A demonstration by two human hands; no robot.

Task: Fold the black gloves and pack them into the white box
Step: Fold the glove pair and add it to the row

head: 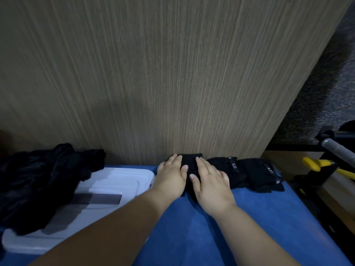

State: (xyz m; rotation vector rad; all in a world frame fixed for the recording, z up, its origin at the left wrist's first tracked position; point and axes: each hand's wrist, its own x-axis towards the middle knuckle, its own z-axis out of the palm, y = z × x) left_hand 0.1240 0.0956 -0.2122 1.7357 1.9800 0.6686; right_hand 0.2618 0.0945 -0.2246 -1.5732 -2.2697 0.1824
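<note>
Blue tabletop [211, 227] against a wood-grain panel [172, 73]. Left grip [171, 176] and right grip [209, 183] released, fingers straight, pressing flat on a folded black glove [189, 162]. White box [115, 181] just left, under a black pile [38, 179]; two folded gloves [257, 175] right.

Two markings can be read, both in small pale characters on black straps. The first strap [235, 166], lying across the middle folded glove [221, 170], carries a mark that reads like "5.11", turned sideways so that it runs along the strap. The second strap [270, 170], on the rightmost folded glove [257, 176], bears the same mark, also sideways. The characters are tiny and soft, so the dot between the digits cannot be told for certain.
</note>
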